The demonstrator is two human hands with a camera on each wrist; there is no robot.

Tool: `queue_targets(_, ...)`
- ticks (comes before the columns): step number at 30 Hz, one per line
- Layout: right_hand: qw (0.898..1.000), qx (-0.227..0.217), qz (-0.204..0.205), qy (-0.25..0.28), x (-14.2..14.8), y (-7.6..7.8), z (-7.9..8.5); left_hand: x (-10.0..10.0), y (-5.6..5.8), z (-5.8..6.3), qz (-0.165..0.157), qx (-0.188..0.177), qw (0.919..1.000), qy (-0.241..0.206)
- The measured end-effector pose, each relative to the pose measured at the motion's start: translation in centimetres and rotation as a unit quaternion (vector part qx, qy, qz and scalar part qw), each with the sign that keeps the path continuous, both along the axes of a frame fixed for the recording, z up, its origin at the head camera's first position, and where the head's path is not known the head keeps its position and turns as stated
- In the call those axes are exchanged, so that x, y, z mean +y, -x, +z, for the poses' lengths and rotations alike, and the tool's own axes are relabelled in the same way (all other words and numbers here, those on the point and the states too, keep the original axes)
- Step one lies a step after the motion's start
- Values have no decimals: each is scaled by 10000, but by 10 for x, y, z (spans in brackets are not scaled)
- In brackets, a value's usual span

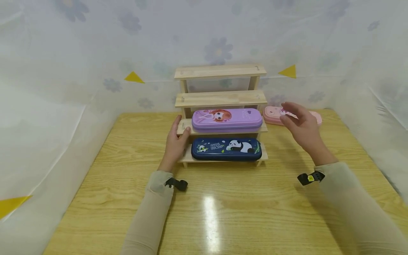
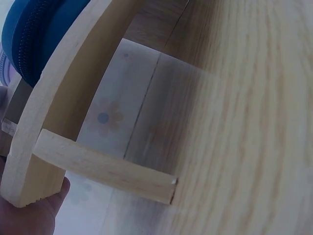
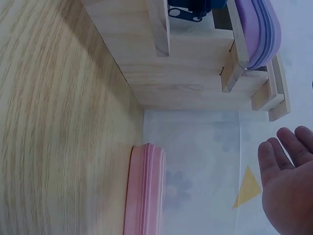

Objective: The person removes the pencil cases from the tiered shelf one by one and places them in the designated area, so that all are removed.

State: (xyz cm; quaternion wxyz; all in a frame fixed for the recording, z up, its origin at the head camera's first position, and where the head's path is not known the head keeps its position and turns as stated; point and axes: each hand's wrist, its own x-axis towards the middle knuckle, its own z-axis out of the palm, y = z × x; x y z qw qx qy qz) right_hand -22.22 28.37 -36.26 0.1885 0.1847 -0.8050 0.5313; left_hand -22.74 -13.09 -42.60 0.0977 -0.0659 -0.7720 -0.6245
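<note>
A stepped wooden shelf stands on the table. My left hand grips its left side, the thumb near the front of a lower step; the left wrist view shows a finger against the board. On that step lies a purple pencil case with a cartoon girl, and on the lowest step a dark blue panda pencil case. A pink pencil case rests on the table right of the shelf. My right hand hovers by it, apart, fingers loosely bent and holding nothing.
The upper two steps of the shelf rise behind the purple case. The wood-grain table reaches toward me, and a pale flowered curtain closes off the back and sides. Yellow triangles mark the curtain.
</note>
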Motion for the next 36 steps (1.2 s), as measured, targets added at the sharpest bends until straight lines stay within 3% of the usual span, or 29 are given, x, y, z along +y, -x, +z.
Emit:
queue_targets(8,9992,-185,314,152,-38,-11,18,0,0,-1,-19,-21,10000,-32)
queue_targets(25,9957,-209,818,-373,-67,-8,21,-1,1,-1,-18,7,10000,83)
queue_targets(36,9960,-129,378,-794,-81,-14,20,0,1,0,37,44,9999,99)
